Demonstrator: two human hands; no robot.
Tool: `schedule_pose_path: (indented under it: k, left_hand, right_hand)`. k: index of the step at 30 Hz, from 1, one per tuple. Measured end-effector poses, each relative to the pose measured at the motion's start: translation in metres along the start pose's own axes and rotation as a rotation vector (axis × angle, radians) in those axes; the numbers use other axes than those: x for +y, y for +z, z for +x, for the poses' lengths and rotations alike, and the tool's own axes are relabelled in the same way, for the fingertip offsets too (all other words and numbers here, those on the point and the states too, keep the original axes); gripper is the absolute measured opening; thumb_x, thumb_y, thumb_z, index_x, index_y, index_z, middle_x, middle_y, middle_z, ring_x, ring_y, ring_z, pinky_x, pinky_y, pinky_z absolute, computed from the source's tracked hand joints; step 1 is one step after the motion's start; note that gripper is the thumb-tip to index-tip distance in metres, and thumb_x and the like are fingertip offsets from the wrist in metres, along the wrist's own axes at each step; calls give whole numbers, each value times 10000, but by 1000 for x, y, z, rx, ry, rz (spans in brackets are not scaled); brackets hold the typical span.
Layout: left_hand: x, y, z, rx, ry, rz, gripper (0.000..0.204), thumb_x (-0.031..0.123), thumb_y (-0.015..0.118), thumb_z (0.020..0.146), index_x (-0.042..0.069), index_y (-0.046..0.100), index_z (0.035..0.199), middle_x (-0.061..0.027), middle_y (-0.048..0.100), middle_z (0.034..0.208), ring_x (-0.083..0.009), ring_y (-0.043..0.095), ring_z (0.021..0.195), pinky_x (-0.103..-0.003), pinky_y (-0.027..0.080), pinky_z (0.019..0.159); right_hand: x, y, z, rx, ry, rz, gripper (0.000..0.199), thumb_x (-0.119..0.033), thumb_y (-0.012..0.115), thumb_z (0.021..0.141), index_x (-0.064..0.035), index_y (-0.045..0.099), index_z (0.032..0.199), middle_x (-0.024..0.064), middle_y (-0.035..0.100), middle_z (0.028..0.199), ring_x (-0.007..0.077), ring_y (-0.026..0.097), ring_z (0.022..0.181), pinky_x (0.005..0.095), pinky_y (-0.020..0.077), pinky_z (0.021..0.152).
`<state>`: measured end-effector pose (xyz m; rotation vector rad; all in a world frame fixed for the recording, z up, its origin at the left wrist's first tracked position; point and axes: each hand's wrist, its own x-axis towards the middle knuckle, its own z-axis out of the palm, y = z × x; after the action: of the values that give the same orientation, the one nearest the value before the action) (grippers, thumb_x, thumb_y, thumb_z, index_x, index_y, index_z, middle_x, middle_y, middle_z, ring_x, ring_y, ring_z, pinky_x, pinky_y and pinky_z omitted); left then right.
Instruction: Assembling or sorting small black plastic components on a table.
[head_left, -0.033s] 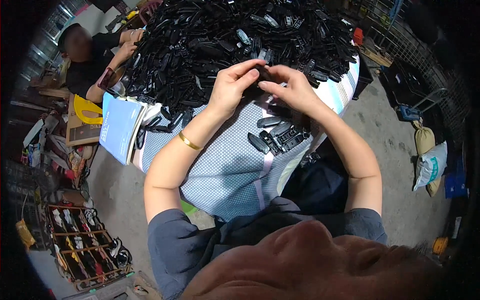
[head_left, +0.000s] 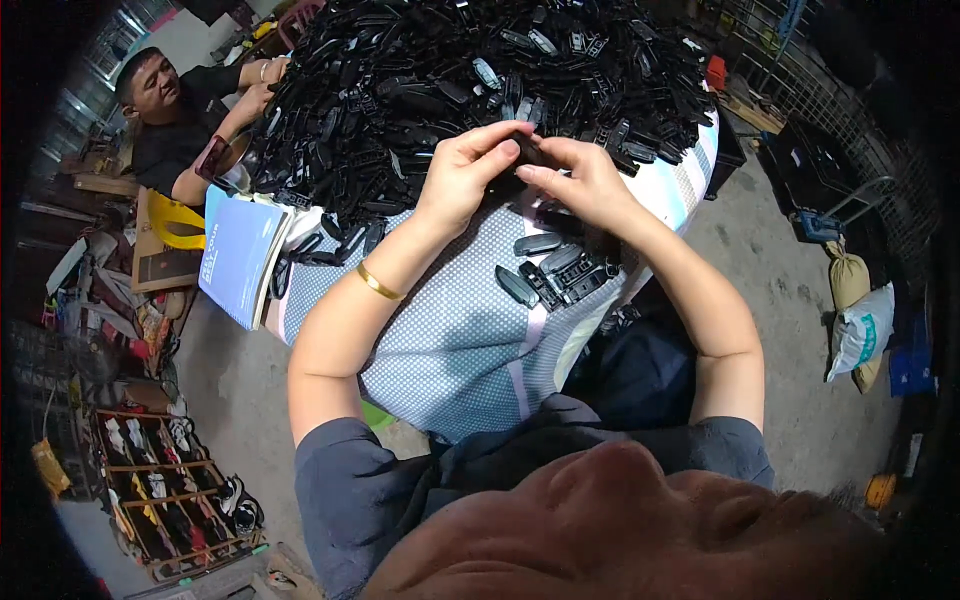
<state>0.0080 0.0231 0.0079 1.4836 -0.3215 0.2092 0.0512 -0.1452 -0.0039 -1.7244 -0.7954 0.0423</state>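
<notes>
My left hand and my right hand meet over the near side of the pile, fingers closed in pinches. Between their fingertips is a small black plastic part, mostly covered, so its exact kind cannot be made out. A large heap of black plastic parts, some elongated with glossy faces, spreads over the table beyond my hands. Below my right hand lies a small separate group of similar black parts on the patterned cloth.
A person sits at the far left, hands at the heap's edge. A blue book rests at the table's left edge near a yellow curved object. On the floor are a rack at left and sacks at right.
</notes>
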Motion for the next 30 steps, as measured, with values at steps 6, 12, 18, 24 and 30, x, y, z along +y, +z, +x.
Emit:
schedule_pose_path:
  k: [6,12,18,24,30]
  left_hand:
    - [5,-4,1,-94,-11,-19,264,88,545,872,-22,586,1109,-83,620,1056,-116,564,952,-250,427,868]
    - [21,-20,7,-139,13,915,358,161,708,722,28,618,1042,-105,609,833,-168,584,798,-280,490,694]
    - [-2,-5,-9,-198,247,1372,284,172,713,675,13,629,896,-126,567,830,-296,525,848,-362,449,752]
    - [-20,6,-6,-191,383,1371,220,77,674,674,16,565,855,-110,521,877,-295,485,865,-364,439,758]
    - [-14,5,-9,-113,407,1051,236,62,696,661,11,527,818,-76,529,722,-225,508,689,-317,440,649]
  right_hand:
    - [7,-3,-1,49,-187,-266,308,-279,693,739,-6,657,878,155,624,709,248,613,599,332,461,548]
    - [17,-41,6,-459,-40,-512,386,-171,681,731,-63,611,1095,160,640,954,253,622,830,327,477,743]
    - [7,-40,6,-767,-66,-382,345,-173,666,761,-61,620,1084,133,650,913,231,618,797,326,482,726]
    - [21,-31,16,-18,-302,-789,183,-77,618,724,-53,644,904,98,608,863,285,597,789,358,490,694]
    - [33,-62,41,417,-456,-889,182,-85,607,739,-89,640,918,70,596,907,270,578,851,357,485,716]
